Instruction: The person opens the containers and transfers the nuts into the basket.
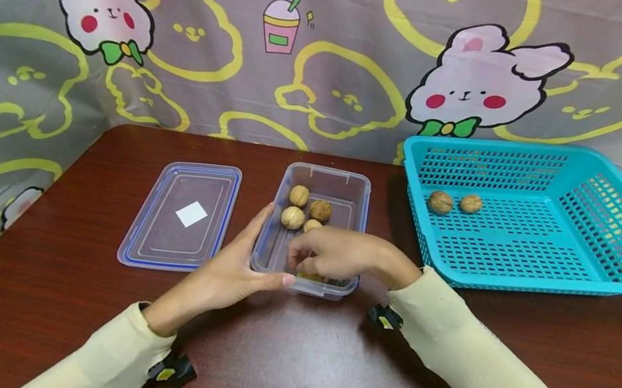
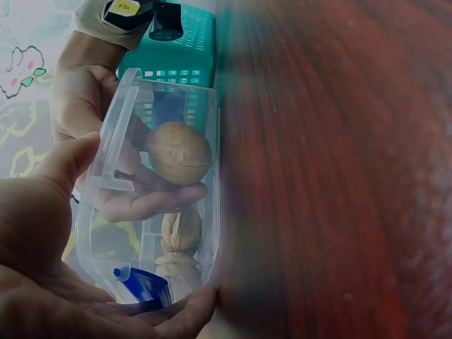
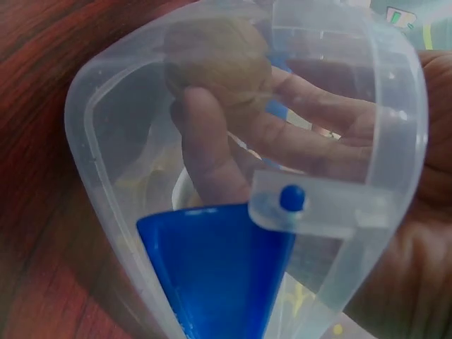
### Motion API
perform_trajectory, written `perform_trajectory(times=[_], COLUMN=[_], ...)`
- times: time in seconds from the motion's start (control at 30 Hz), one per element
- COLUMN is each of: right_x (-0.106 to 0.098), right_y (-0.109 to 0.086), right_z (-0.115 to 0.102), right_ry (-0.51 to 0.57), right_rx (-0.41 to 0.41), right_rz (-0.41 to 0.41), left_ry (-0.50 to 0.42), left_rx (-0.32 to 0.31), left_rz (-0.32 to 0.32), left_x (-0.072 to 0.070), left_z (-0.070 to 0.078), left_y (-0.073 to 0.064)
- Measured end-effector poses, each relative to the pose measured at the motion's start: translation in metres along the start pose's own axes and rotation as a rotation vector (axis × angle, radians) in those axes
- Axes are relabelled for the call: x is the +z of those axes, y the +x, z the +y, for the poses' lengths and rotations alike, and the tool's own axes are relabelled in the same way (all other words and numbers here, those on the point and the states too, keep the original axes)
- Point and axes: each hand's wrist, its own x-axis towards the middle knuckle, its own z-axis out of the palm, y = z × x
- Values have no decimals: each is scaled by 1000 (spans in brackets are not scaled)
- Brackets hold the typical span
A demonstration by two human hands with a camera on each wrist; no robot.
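Round tan walnuts (image 1: 292,218) lie inside the upright, open-topped clear plastic box (image 1: 337,186).

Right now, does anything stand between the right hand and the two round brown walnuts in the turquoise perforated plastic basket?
Yes: the right hand is inside the clear rectangular plastic container, so that container's right wall stands between, then the left wall of the basket. Both are open on top; nothing visible blocks going over.

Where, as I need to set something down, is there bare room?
The table is bare between the sleeves, in front of the box. The basket is bare right of its two walnuts. Crowded: inside the box, where the right hand sits among more walnuts and the left hand holds the near left corner.
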Motion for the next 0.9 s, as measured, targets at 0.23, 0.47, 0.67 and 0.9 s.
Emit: perform_trajectory(times=[0.23,0.47,0.67,0.9], right_x=[0,-1,-3,-3], right_y=[2,0,0,-1], right_z=[2,3,7,7], right_ry=[25,144,217,249], right_rx=[35,22,-48,-50], right_rz=[-9,-18,-6,6], left_ry=[1,2,-21,-26], left_rx=[5,-4,10,15], left_rz=[0,-4,-4,-3], left_x=[0,0,0,0], left_z=[0,0,0,-1], left_y=[1,1,0,0])
